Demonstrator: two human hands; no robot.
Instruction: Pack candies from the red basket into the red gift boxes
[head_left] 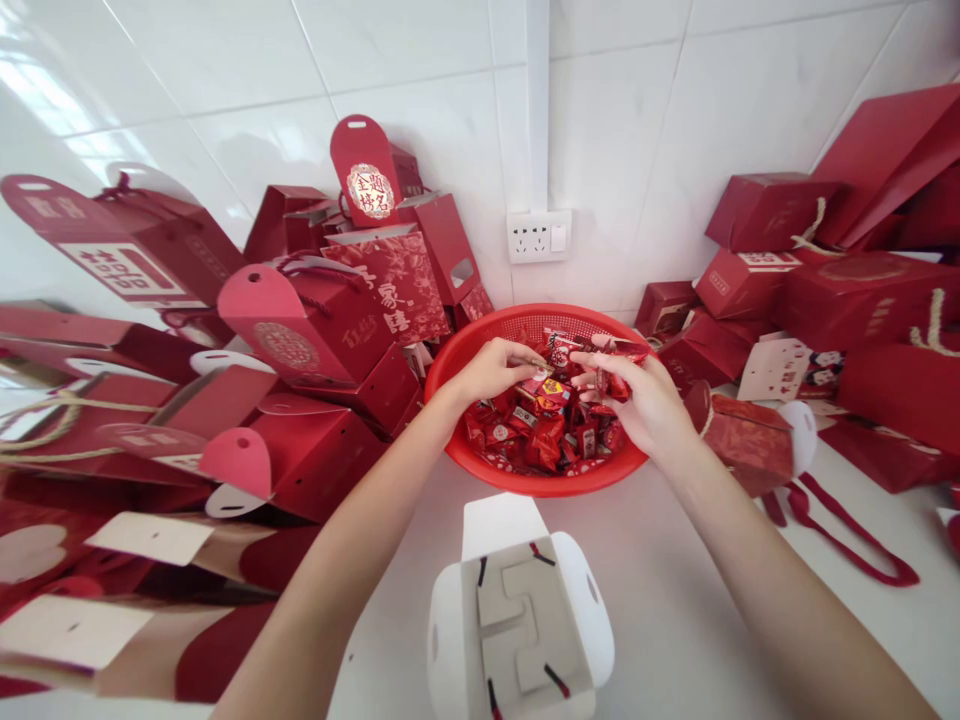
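A round red plastic basket [540,487] holds a heap of red-wrapped candies [544,440]. Over its left side, my left hand [495,372] is closed in a pinch on a small wrapped candy [541,364]. On the right, my right hand [641,395] has its fingers curled around several red-wrapped candies [611,385], partly hidden by the fingers. Nearer to me stands an open gift box [517,620] with its white flaps folded out; dark cord ends show on its inner walls and its folded bottom is visible.
Many red gift boxes [330,320] are stacked along the left, and more red boxes [750,290] are piled on the right. A red ribbon strap [862,560] lies on the white table. Behind the basket, a socket [538,237] is mounted on the tiled wall.
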